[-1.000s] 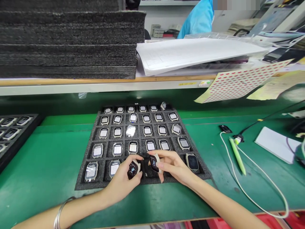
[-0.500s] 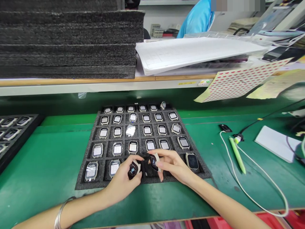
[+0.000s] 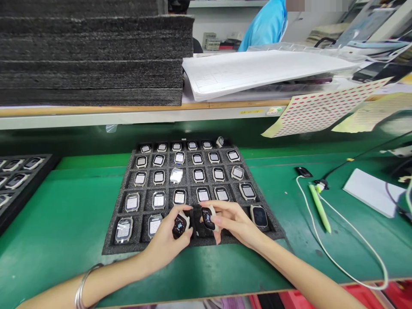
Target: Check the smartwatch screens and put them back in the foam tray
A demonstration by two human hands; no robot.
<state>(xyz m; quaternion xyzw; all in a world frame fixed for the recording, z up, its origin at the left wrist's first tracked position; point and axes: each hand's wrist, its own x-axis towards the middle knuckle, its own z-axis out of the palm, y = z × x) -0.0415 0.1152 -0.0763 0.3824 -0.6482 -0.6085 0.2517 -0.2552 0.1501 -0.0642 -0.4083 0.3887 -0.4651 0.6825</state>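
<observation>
My left hand [image 3: 169, 238] is closed around a smartwatch case [image 3: 180, 224] without a strap, its dark screen lit with small coloured marks. Opposite it, my right hand [image 3: 233, 221] pinches a second smartwatch case [image 3: 207, 218] by its edges, screen turned toward me. Both are held over the front row of a black foam tray [image 3: 107, 246]. Other watch cases sit singly in the tray's compartments, most showing a white screen; one in the front right corner, a dark-screened watch [image 3: 259, 216], is beside my right hand.
Another foam tray [image 3: 51, 165] with watches lies at the left. To the right are a green pen [image 3: 320, 208], a white cable [image 3: 313, 225] and a white pad [image 3: 373, 193]. Overhead, a shelf edge [image 3: 144, 115] carries stacked black foam [image 3: 96, 56] and papers [image 3: 257, 71]. Someone's blue sleeve [image 3: 267, 25] shows behind.
Both hands keep hold of their watches over the tray. The watch in my right hand has turned slightly, so its screen faces me more; the left one has tilted a little too.
</observation>
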